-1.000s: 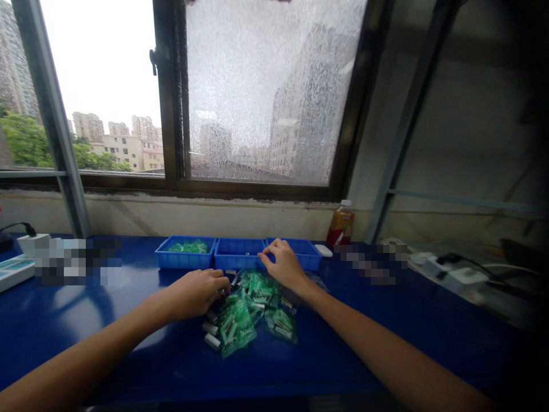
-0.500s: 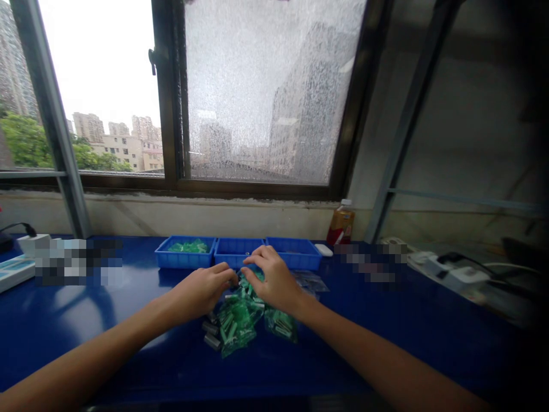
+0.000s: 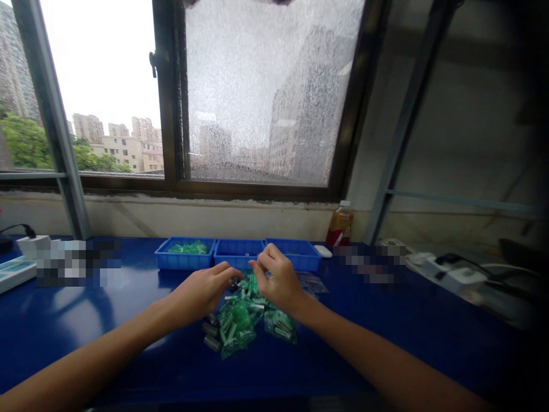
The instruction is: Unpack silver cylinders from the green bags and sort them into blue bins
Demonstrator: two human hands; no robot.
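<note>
My left hand [image 3: 210, 290] is closed, its fingertips bent down at a small dark object [image 3: 234, 282] too blurred to name. Beside it, above the pile, my right hand [image 3: 278, 281] has its fingers curled in; anything in them is hidden. Beneath and between both hands lie green plastic bags [image 3: 238, 326] with pale stick-like pieces inside. One more green bag [image 3: 280, 326] rests below my right wrist. Several grey cylinders [image 3: 211, 342] lie on the blue table at the left side of the pile.
Three blue bins stand in a row behind my hands: the left bin [image 3: 184, 262] holds green bags, and the middle bin [image 3: 231, 260] has a small piece in it. Clear bags [image 3: 311, 282] lie right of my right hand. A bottle [image 3: 340, 226] and power strips [image 3: 454, 279] are farther right.
My right hand's fingers, spread apart before, have curled in, and the hand has shifted slightly right. My left hand has stayed nearly in place.
</note>
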